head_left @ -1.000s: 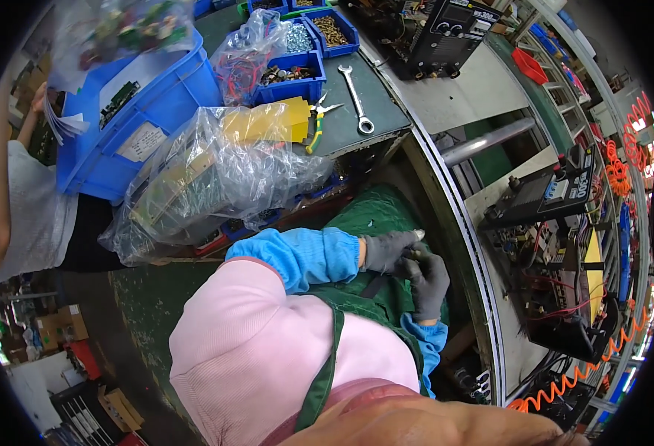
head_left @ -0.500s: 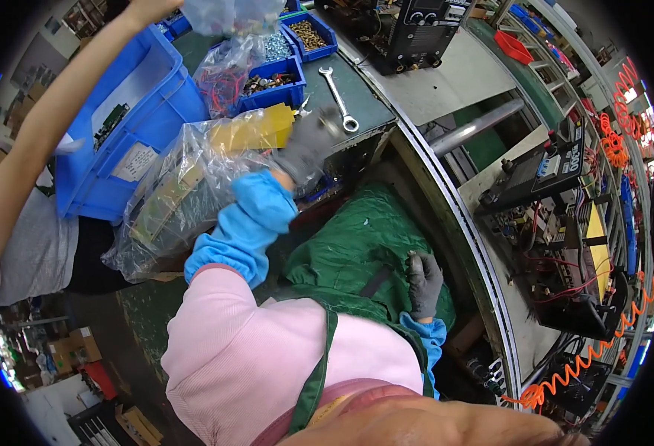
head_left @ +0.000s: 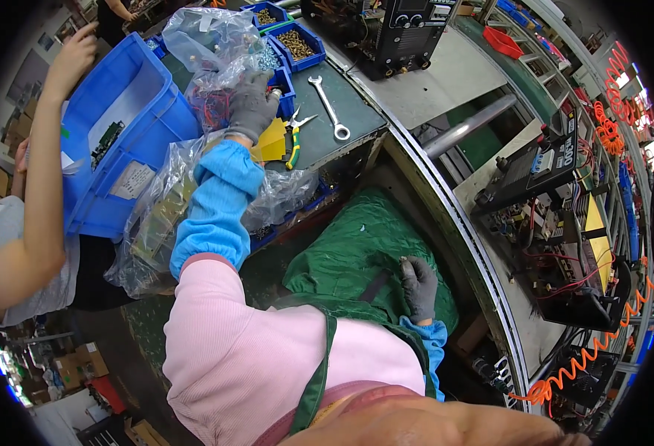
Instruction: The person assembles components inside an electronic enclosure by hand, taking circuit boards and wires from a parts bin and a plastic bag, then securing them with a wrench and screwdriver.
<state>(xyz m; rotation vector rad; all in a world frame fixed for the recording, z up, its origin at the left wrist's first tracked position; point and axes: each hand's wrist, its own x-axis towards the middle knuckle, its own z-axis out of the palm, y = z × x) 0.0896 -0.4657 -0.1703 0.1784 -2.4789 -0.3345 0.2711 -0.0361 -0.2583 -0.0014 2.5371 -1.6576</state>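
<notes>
My left hand (head_left: 251, 108), in a grey glove and blue sleeve cover, reaches over a blue parts bin (head_left: 285, 91) at the bench's left side. Its fingers are curled, and a small pale metal part (head_left: 274, 94) shows at their edge. Beside it lie yellow-green handled pliers (head_left: 293, 141), a yellow sheet (head_left: 270, 141) and a clear bag with red wires (head_left: 212, 104). My right hand (head_left: 419, 290), gloved in grey, rests on the green apron (head_left: 357, 245) over my lap. Its fingers are pressed together; what they hold, if anything, is too small to make out.
A combination wrench (head_left: 328, 108) lies on the bench, near a bin of brass parts (head_left: 296, 44). A large blue crate (head_left: 130, 134) and a clear plastic bag (head_left: 208, 33) stand left. A co-worker's arm (head_left: 44, 156) is beside the crate. Black machines (head_left: 557, 178) line the right.
My left hand has moved left and away from me to the parts bin, uncovering the pliers. The co-worker's hand has left the clear bag, which now rests behind the bins. My right hand stays put.
</notes>
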